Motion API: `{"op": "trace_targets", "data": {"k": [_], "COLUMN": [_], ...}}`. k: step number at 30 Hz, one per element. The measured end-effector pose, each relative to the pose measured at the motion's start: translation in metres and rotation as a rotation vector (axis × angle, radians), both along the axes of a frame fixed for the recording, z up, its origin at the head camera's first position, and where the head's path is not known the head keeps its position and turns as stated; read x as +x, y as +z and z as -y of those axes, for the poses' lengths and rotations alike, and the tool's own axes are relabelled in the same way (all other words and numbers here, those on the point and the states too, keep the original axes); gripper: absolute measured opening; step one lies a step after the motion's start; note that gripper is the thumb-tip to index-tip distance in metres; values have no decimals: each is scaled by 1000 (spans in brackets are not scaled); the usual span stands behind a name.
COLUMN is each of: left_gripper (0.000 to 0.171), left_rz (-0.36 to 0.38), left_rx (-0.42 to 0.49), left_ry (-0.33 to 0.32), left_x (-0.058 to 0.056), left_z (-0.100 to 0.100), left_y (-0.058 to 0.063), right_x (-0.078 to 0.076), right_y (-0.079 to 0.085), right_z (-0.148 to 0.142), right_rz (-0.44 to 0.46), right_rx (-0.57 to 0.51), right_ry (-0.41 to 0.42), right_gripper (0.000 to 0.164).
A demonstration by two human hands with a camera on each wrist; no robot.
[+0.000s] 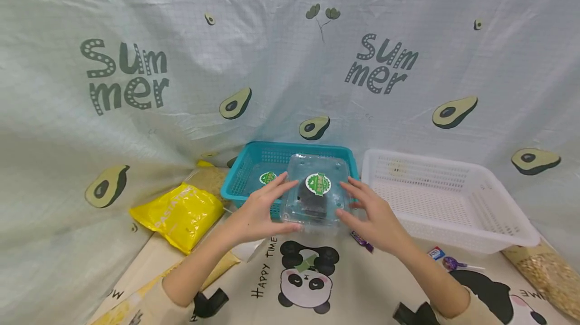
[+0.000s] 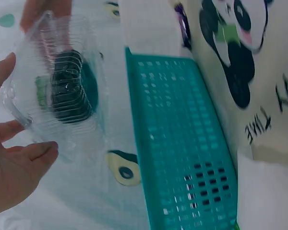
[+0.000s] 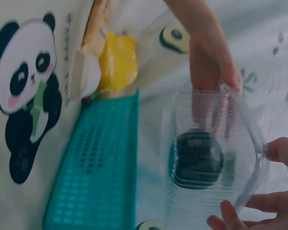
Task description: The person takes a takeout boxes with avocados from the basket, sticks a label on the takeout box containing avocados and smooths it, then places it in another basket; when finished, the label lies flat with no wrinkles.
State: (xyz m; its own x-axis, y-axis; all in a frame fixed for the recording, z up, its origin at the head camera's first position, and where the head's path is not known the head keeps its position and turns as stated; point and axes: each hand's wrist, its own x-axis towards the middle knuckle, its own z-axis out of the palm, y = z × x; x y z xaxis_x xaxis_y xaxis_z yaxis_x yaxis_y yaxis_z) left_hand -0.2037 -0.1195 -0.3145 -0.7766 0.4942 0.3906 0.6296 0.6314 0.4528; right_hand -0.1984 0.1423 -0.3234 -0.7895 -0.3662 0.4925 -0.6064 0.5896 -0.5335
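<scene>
A clear plastic clamshell box [image 1: 333, 204] with a round green label on its lid is raised over the front of the teal basket [image 1: 235, 176]. Through its walls shows a dark, rounded item [image 3: 199, 158]. My left hand [image 1: 260, 214] grips the box's left side, thumb low at the near edge and fingers along the lid. On the opposite side my right hand [image 1: 373, 219] holds it, with fingertips at the edge and thumb at the near corner. Inside the teal basket, another green label [image 1: 267, 177] lies on a clear surface, partly hidden by my left fingers.
A white basket [image 1: 512, 219] stands to the right. At left lies a yellow bag [image 1: 186, 217], with a tan bag [image 1: 208, 179] behind it. A purple-wrapped candy [image 1: 362, 242], a lollipop [image 1: 450, 263] and a small blue-red packet [image 1: 436, 253] lie in front; a grain bag [image 1: 544, 274] is far right.
</scene>
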Motion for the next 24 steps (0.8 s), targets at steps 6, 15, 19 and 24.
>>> {"op": "trace_targets", "data": {"k": [6, 15, 19, 24], "left_gripper": [80, 77, 75, 71], "left_rz": [41, 164, 198, 226], "left_rx": [-125, -107, -132, -232], "left_ry": [64, 109, 141, 125], "left_x": [-55, -102, -114, -122], "left_z": [-12, -20, -26, -33], "left_y": [1, -13, -28, -47], "right_x": [-50, -102, -119, -127], "right_y": [-3, -26, -39, -47], "right_z": [8, 18, 21, 27], "right_rz": [-24, 132, 186, 276], "right_rx": [31, 19, 72, 210], "right_ry": [-67, -101, -127, -117], "right_gripper": [53, 51, 50, 47]}}
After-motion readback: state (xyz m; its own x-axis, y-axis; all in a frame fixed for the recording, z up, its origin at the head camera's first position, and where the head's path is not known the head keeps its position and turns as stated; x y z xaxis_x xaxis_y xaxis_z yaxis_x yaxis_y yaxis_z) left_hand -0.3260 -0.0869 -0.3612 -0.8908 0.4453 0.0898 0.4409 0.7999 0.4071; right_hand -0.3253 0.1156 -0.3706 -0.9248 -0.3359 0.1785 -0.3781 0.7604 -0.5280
